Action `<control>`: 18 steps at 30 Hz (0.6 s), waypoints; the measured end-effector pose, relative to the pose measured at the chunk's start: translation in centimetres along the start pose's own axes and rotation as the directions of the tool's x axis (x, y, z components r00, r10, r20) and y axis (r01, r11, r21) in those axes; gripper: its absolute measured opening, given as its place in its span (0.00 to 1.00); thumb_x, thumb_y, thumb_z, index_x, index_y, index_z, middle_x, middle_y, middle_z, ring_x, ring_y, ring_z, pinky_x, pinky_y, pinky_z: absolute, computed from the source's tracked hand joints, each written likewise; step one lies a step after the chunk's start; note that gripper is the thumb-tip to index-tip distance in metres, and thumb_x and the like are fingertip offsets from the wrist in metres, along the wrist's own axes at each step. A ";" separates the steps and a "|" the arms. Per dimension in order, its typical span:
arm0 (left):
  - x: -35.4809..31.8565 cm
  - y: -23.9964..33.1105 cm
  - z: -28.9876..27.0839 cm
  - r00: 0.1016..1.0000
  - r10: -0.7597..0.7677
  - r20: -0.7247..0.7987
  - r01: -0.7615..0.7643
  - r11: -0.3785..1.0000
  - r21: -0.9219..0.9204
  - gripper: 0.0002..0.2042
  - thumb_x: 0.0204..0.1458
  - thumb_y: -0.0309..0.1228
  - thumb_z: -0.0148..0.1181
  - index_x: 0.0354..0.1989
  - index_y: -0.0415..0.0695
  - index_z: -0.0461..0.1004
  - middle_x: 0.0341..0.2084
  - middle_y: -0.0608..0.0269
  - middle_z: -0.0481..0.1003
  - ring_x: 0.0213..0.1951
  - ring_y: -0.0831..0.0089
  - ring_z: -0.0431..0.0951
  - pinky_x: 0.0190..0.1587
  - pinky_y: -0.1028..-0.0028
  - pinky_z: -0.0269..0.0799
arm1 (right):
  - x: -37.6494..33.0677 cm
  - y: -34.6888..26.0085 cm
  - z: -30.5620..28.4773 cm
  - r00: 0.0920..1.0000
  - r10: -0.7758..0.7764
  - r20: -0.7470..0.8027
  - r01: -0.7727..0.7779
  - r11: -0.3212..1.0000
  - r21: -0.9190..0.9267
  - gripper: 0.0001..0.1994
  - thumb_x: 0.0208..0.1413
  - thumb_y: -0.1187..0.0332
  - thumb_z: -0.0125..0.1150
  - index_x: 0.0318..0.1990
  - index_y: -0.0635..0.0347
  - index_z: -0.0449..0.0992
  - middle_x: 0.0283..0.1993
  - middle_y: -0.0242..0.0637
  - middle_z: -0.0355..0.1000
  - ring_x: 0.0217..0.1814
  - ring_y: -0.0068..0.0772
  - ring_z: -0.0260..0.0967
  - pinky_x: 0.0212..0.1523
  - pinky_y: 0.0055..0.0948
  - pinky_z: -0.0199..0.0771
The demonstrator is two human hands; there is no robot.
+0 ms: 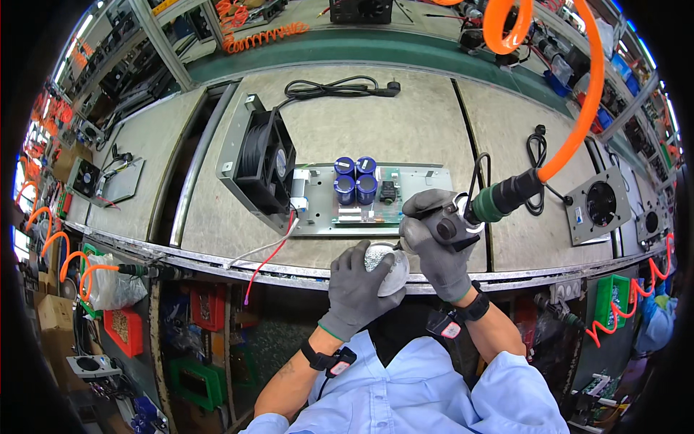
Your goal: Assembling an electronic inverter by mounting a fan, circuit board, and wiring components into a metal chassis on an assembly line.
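Note:
My gloved left hand (350, 295) holds a small round dish (395, 276) at the near edge of the bench; small shiny pieces, perhaps screws, lie in it. In my gloved right hand (439, 253) is an air screwdriver (489, 206) with a green and black body, its tip end close to the dish. Behind both hands lies a metal chassis plate (426, 177). It carries a circuit board (390, 210) with several blue capacitors (356, 179). A black fan (269, 163) stands upright on a bracket at its left. Red and white wires (269, 266) hang from it over the bench edge.
An orange air hose (587, 101) arcs down from above to the screwdriver. A black power cord (336, 88) lies at the back of the bench. Another fan panel (598, 206) is at the right, one more (105, 181) at the left. Red bins (124, 329) sit below the bench.

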State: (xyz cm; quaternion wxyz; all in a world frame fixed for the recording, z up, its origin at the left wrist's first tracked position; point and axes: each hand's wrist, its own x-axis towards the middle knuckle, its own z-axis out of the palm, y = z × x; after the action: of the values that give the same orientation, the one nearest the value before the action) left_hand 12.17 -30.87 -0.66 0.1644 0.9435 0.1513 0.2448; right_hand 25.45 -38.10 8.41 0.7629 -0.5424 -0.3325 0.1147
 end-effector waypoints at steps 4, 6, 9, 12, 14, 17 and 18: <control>-0.2 -0.2 0.3 0.999 -0.034 -0.006 0.034 0.999 -0.014 0.31 0.34 0.49 0.73 0.50 0.52 0.77 0.54 0.45 0.68 0.54 0.47 0.68 0.52 0.52 0.66 | 0.1 0.6 0.3 1.000 -0.020 0.014 0.020 0.999 0.030 0.12 0.50 0.86 0.62 0.42 0.65 0.77 0.40 0.32 0.77 0.42 0.19 0.74 0.42 0.23 0.76; -0.3 -0.3 0.4 0.999 -0.038 -0.015 0.037 0.999 -0.018 0.30 0.34 0.49 0.73 0.49 0.51 0.77 0.54 0.45 0.68 0.54 0.47 0.68 0.52 0.52 0.66 | 0.1 0.9 0.4 1.000 -0.008 0.006 0.008 0.999 0.042 0.11 0.50 0.86 0.63 0.41 0.65 0.77 0.40 0.32 0.77 0.42 0.19 0.74 0.42 0.23 0.77; -0.3 -0.4 0.5 0.999 -0.034 -0.008 0.034 0.999 -0.028 0.30 0.34 0.48 0.73 0.49 0.51 0.77 0.54 0.45 0.68 0.54 0.48 0.68 0.52 0.52 0.66 | 0.3 1.2 0.4 0.998 -0.064 0.016 0.065 0.998 -0.021 0.10 0.50 0.85 0.64 0.39 0.65 0.77 0.39 0.34 0.77 0.41 0.21 0.75 0.42 0.25 0.77; -0.3 -0.5 0.5 0.999 -0.026 -0.020 0.026 0.999 -0.025 0.31 0.34 0.50 0.73 0.49 0.51 0.77 0.54 0.46 0.68 0.54 0.49 0.68 0.53 0.53 0.65 | 0.3 1.5 0.6 0.999 -0.027 0.032 0.027 1.000 -0.014 0.09 0.49 0.84 0.65 0.38 0.64 0.77 0.39 0.34 0.78 0.40 0.22 0.75 0.42 0.25 0.78; -0.3 -0.5 0.6 1.000 -0.026 -0.013 0.026 1.000 -0.010 0.31 0.35 0.51 0.72 0.50 0.51 0.77 0.55 0.47 0.68 0.55 0.50 0.68 0.54 0.53 0.64 | 0.2 1.8 0.8 1.000 0.006 0.026 -0.006 1.000 0.019 0.09 0.49 0.85 0.64 0.37 0.65 0.77 0.39 0.34 0.78 0.40 0.22 0.75 0.42 0.25 0.78; -0.4 -0.6 0.6 1.000 -0.008 -0.027 0.008 1.000 -0.008 0.31 0.36 0.50 0.72 0.51 0.50 0.75 0.54 0.45 0.68 0.53 0.48 0.70 0.52 0.52 0.66 | 0.0 2.5 1.1 0.996 0.085 0.012 -0.086 0.996 0.021 0.08 0.49 0.84 0.63 0.38 0.65 0.77 0.35 0.32 0.77 0.35 0.19 0.73 0.38 0.22 0.75; -0.4 -0.6 0.7 1.000 -0.012 -0.026 0.011 1.000 -0.012 0.31 0.36 0.50 0.72 0.51 0.50 0.75 0.54 0.45 0.68 0.53 0.48 0.70 0.52 0.52 0.66 | 0.1 2.7 1.0 0.997 0.076 0.008 -0.076 0.997 0.028 0.08 0.49 0.84 0.63 0.38 0.65 0.77 0.35 0.32 0.77 0.35 0.19 0.73 0.38 0.22 0.75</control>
State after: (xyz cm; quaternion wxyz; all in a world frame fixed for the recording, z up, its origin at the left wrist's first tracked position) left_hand 12.05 -30.63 -1.61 0.1694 0.9384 0.1574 0.2569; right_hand 25.39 -36.30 6.15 0.7645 -0.5435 -0.3125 0.1501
